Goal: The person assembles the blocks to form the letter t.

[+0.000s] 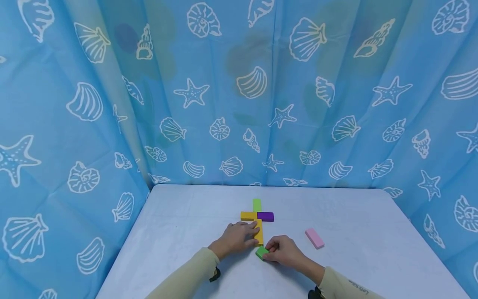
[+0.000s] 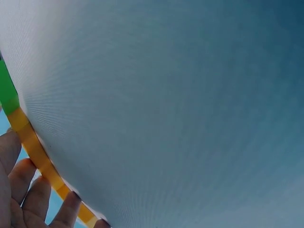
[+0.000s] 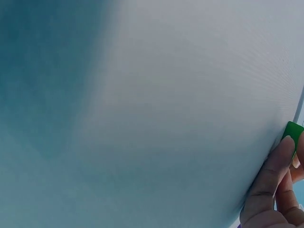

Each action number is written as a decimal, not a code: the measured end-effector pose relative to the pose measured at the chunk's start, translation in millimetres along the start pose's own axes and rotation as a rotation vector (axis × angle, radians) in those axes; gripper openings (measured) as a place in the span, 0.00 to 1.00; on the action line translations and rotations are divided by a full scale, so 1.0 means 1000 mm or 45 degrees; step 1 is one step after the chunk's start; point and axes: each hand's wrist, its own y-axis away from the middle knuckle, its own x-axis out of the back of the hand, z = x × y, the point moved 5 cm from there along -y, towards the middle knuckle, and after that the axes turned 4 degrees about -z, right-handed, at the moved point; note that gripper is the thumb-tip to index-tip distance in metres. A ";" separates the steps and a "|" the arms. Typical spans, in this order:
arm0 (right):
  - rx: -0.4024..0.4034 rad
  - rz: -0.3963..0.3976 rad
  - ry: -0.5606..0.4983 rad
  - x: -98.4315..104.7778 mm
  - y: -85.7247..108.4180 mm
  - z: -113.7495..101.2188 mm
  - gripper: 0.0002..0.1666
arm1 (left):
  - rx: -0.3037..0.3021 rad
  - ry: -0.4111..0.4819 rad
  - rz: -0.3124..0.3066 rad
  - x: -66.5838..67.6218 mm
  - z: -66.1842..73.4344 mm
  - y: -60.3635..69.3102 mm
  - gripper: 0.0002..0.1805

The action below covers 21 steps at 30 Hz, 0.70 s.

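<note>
My right hand (image 1: 285, 250) pinches a green block (image 1: 261, 253) between thumb and fingers, at the near end of a long yellow block (image 1: 259, 232). The right wrist view shows the thumb against that green block (image 3: 293, 130). My left hand (image 1: 236, 237) touches the left side of the long yellow block, its fingers spread along it; the left wrist view shows these fingertips on the yellow side (image 2: 40, 159). Beyond lie a crosswise yellow block (image 1: 248, 216) and a purple block (image 1: 265, 216), end to end. A light green block (image 1: 257, 205) extends from them toward the back.
A pink block (image 1: 315, 238) lies apart, right of my right hand. White cloth covers the table (image 1: 186, 216). Behind it and along the sides hangs a blue curtain (image 1: 231, 137) with shell and starfish drawings.
</note>
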 end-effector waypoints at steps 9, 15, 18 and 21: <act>0.009 -0.024 -0.007 -0.001 -0.003 0.002 0.13 | -0.008 0.009 0.009 0.001 0.000 0.001 0.29; 0.025 -0.037 -0.024 0.000 -0.001 0.001 0.13 | -0.009 0.015 0.003 0.002 0.001 0.001 0.29; 0.033 -0.033 -0.032 -0.001 -0.001 0.001 0.15 | 0.001 0.018 -0.006 0.002 0.001 0.000 0.29; 0.012 -0.024 -0.033 -0.002 0.000 0.002 0.17 | 0.007 0.017 -0.013 0.001 0.000 0.000 0.29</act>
